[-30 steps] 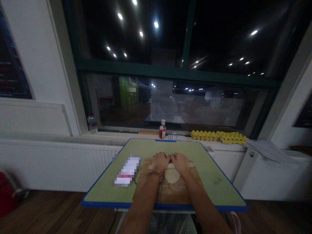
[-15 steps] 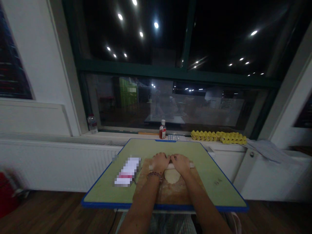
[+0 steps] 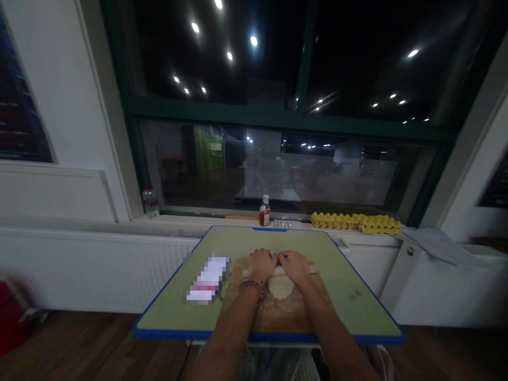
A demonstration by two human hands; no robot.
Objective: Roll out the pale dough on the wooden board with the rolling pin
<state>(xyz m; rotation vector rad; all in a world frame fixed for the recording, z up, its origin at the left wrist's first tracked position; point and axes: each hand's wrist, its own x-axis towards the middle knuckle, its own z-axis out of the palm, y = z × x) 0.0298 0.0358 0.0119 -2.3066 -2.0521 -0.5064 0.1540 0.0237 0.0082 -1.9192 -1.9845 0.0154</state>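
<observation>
1. At the lower centre of the frame we see the round, flattened dough (image 3: pixel 281 287) on a wooden board (image 3: pixel 278 319); its far edge meets the rolling pin (image 3: pixel 313 269), and we cannot tell how much continues beneath.
2. The pin lies crosswise, probably so that both hands can press along its length together.
3. We judge that the board sits at the near edge of the green table (image 3: pixel 359 317) to keep the dough within easy reach and off the tabletop.
4. The left hand (image 3: pixel 262 263) is curled over the pin's left part, knuckles up; a beaded bracelet (image 3: pixel 251 286) circles that wrist.
5. The right hand (image 3: pixel 293 264) is likewise bent around the pin, just beside the left, leaving the right end exposed.
6. Both hands appear to grasp the pin, though their fingertips are hidden and we cannot tell how tightly they press.
7. Above them in the frame, the red-labelled bottle (image 3: pixel 264 211) and yellow egg trays (image 3: pixel 355 223) stand along the windowsill, presumably to leave working room.
</observation>
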